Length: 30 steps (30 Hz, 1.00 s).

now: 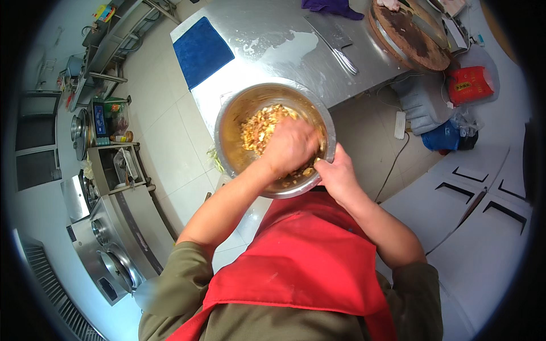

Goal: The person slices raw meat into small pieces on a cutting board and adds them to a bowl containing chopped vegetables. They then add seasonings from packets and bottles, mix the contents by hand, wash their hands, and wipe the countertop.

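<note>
A large round stainless-steel bowl (222, 147) is in front of me, over the near corner of the metal table. Chopped, yellow-brown food pieces (260, 128) lie in it, with more bits stuck along its right inner wall. My left hand (292, 143) reaches into the bowl, back up and fingers bent down against the mixture; blur and the hand itself hide the fingertips. My right hand (337, 172) grips the rim at the lower right, thumb over the edge. Whether the bowl's base rests on the table cannot be seen.
The steel table (273, 25) carries a blue cloth (202, 51), a wet patch, a cleaver (332, 44), a purple cloth (332, 7) and a round wooden chopping board (409, 34) with another knife and raw meat. White cabinets (460, 230) stand right, a stove (123, 238) left. A cable (394, 166) crosses the floor.
</note>
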Each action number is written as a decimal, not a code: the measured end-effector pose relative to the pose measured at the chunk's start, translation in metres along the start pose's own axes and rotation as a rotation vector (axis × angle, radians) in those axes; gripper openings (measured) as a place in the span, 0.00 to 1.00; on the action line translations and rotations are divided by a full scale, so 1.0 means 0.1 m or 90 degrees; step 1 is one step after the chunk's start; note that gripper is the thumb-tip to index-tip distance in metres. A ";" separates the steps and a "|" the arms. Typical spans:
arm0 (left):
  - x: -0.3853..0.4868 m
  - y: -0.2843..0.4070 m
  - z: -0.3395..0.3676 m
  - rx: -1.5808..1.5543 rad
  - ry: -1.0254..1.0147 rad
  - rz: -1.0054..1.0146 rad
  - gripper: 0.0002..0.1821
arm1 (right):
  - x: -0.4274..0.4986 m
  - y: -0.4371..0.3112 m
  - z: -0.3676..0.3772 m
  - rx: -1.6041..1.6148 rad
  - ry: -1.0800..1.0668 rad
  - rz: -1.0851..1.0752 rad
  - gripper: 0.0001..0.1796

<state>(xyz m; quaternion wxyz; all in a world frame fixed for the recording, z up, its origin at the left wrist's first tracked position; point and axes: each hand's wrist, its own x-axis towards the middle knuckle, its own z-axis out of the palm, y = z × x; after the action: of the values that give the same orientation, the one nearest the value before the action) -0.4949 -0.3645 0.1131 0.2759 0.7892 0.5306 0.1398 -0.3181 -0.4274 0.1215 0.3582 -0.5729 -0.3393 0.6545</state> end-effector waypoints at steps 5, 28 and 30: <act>-0.44 -0.14 -0.06 -0.065 0.119 0.070 0.07 | -0.02 -0.11 -0.16 0.066 0.064 0.066 0.23; -0.87 -0.06 -0.14 -0.114 -0.183 0.029 0.12 | -0.10 -0.14 -0.25 0.052 0.039 0.074 0.28; -0.75 -0.14 0.02 -0.120 -0.214 0.029 0.15 | -0.10 -0.12 -0.22 0.061 0.051 0.049 0.28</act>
<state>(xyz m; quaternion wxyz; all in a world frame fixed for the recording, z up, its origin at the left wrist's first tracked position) -0.5346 -0.4298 0.1091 0.4301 0.7840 0.4434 0.0619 -0.2948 -0.4289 0.1347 0.3728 -0.5934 -0.2706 0.6601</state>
